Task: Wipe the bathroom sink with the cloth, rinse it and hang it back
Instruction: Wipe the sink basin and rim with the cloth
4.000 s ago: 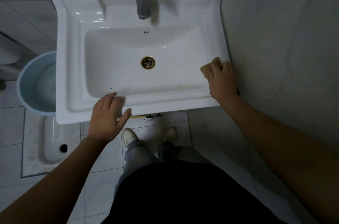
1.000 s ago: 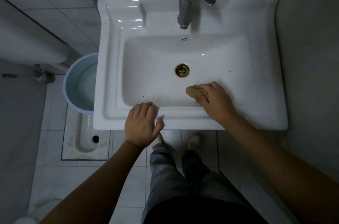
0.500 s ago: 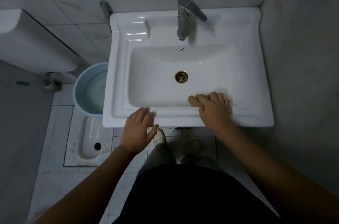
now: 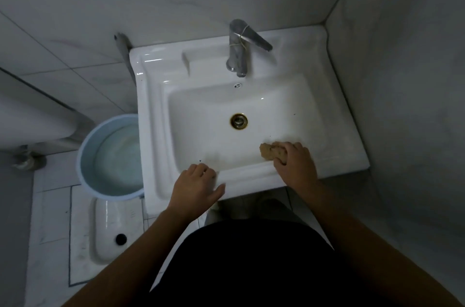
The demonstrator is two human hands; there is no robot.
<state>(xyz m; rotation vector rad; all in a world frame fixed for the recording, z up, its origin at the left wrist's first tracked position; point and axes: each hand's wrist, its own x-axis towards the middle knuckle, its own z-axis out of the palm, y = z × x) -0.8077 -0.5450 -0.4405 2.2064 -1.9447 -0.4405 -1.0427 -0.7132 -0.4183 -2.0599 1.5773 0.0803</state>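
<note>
A white rectangular sink (image 4: 156, 130) fills the middle of the view, with a brass drain (image 4: 238, 120) and a grey metal tap (image 4: 239, 48) at the back. My right hand (image 4: 297, 165) presses a tan cloth (image 4: 271, 152) against the near inner wall of the basin, right of the drain. My left hand (image 4: 196, 188) lies flat on the sink's front rim, fingers apart, holding nothing. Small dark specks dot the basin.
A light blue bucket (image 4: 110, 158) holding water stands on the floor left of the sink. In front of it is a white squat toilet pan (image 4: 110, 233). Tiled walls close in behind and on the right (image 4: 415, 105). My dark clothing fills the bottom.
My right hand with the cloth went from the sink's right rim into the basin, to its near wall beside the drain. The camera has pulled back. My left hand stays on the front rim.
</note>
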